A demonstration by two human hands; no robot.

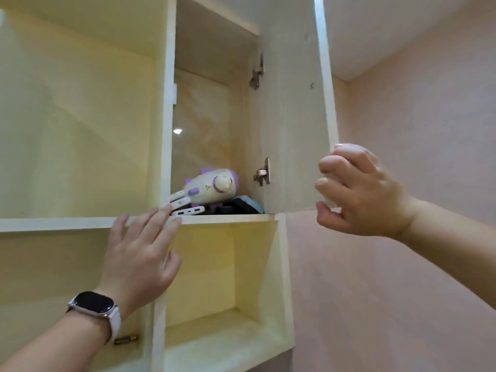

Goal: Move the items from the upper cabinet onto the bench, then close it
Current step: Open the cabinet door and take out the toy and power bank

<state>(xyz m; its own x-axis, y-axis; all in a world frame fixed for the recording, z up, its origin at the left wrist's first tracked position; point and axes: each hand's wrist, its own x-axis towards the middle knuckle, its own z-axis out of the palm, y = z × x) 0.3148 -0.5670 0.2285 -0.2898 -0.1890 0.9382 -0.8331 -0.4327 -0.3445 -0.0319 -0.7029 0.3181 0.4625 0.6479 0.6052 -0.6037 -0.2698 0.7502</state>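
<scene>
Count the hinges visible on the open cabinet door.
2. The upper hinge sits high on the open door; the lower hinge near its bottom, beside the toy. Another may lie above the frame.

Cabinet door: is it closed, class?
No, the cabinet door stands swung wide open, with a toy in plain sight inside.

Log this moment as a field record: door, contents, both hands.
door: cabinet door open, hinged on the right
contents: cream-and-purple toy on its side over a dark flat item; white power bank at the shelf front
left: left hand fingers straight, tips at the white power bank
right: right hand grips the door's free edge
wrist: watch on the left wrist
</scene>
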